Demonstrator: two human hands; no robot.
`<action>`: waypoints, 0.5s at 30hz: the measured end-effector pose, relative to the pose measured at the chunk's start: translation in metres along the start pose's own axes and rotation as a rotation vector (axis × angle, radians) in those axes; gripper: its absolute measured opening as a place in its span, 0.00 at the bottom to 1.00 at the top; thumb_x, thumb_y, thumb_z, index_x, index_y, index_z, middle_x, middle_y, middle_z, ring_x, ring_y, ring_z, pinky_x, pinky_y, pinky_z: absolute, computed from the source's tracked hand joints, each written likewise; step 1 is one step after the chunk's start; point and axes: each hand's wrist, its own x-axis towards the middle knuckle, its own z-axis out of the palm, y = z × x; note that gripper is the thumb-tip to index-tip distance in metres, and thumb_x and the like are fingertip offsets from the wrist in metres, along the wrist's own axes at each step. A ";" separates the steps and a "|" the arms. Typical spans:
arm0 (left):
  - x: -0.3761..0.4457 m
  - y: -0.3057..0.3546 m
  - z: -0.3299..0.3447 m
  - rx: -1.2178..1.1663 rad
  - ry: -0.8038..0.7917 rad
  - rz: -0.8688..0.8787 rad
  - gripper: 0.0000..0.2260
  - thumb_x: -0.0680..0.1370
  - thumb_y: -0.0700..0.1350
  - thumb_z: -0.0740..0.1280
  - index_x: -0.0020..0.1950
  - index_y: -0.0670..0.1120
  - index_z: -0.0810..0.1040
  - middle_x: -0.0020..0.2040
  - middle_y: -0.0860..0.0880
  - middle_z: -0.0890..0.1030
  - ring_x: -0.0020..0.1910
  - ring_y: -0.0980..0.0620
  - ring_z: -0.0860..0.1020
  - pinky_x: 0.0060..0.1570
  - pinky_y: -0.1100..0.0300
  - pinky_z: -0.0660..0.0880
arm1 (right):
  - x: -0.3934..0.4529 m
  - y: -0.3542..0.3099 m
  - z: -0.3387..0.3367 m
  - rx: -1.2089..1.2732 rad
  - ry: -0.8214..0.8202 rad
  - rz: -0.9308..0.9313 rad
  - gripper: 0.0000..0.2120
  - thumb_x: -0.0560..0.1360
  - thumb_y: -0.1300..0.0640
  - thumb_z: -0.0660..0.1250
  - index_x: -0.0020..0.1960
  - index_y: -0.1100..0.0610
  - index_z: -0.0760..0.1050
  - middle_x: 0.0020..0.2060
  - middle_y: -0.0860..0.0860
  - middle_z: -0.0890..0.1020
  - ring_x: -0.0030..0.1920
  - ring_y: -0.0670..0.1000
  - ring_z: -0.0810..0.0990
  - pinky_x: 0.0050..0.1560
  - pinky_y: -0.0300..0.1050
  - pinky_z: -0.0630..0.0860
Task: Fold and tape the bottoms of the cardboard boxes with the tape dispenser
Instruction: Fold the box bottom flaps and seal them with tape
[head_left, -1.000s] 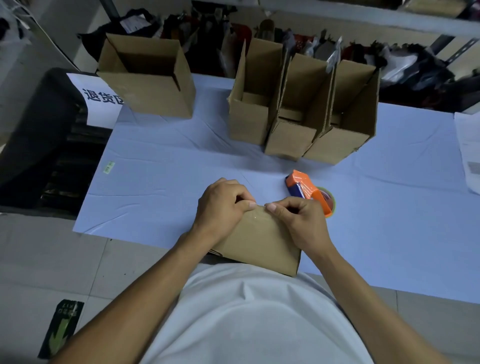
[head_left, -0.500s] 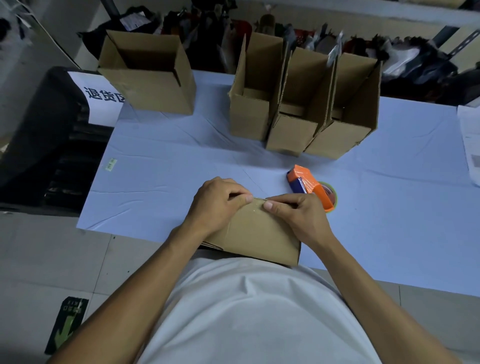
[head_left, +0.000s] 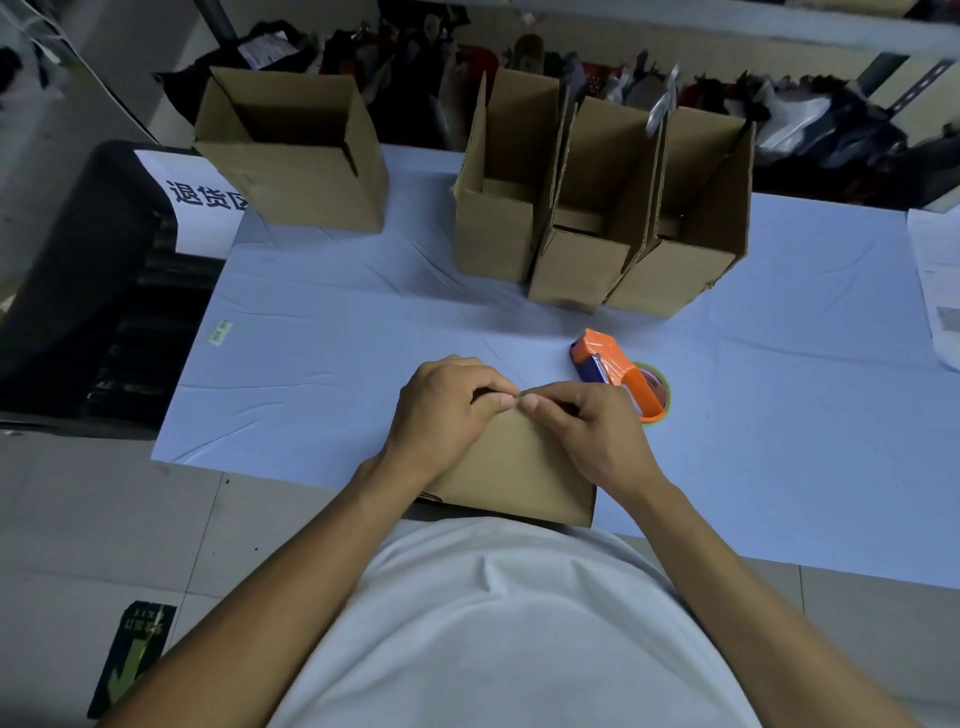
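Our fingertips (head_left: 511, 399) meet at the far top edge of the cardboard box (head_left: 511, 467) in front of us. The thumb and the bent fingers of each hand close together and pinch this edge, so that the two thumbs nearly touch in the middle. The left hand (head_left: 444, 415) lies on the left part of the box top and the right hand (head_left: 592, 436) lies on the right part, both with the knuckles up. We cannot tell if there is tape under the fingers.

The box stands at the near edge of the table (head_left: 322, 374), close against our white shirt (head_left: 498, 623), and we see its flat brown top and its right near corner. Just beyond the right hand lies the tape dispenser (head_left: 605, 358), orange and blue, with its tape roll (head_left: 655, 387) partly hidden behind the hand. It rests on the pale blue table cover, apart from the box.

Farther away, three open cardboard boxes (head_left: 597, 208) stand touching each other in a row. A single open box (head_left: 296, 150) stands well apart from them at the far left corner. Beside it a white paper sign (head_left: 197, 200) with black characters lies partly under it.
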 end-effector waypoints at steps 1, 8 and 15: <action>-0.001 0.000 0.002 0.017 0.040 -0.008 0.04 0.75 0.44 0.71 0.45 0.52 0.86 0.42 0.56 0.83 0.47 0.54 0.78 0.49 0.57 0.73 | 0.000 0.001 0.001 0.036 0.018 0.018 0.08 0.79 0.52 0.68 0.49 0.53 0.86 0.42 0.40 0.85 0.44 0.37 0.81 0.41 0.28 0.71; -0.002 -0.006 0.008 0.160 0.145 -0.012 0.08 0.75 0.45 0.69 0.36 0.45 0.79 0.37 0.53 0.81 0.41 0.50 0.76 0.49 0.57 0.67 | 0.002 0.001 0.006 0.072 0.044 0.026 0.05 0.77 0.55 0.70 0.42 0.52 0.83 0.35 0.38 0.83 0.39 0.39 0.80 0.38 0.29 0.70; 0.000 -0.010 0.001 0.152 0.128 -0.026 0.06 0.75 0.46 0.70 0.38 0.48 0.79 0.39 0.55 0.81 0.42 0.54 0.75 0.45 0.59 0.67 | 0.004 0.005 0.006 0.158 0.071 0.035 0.05 0.76 0.56 0.71 0.41 0.51 0.83 0.36 0.40 0.84 0.39 0.41 0.80 0.39 0.30 0.72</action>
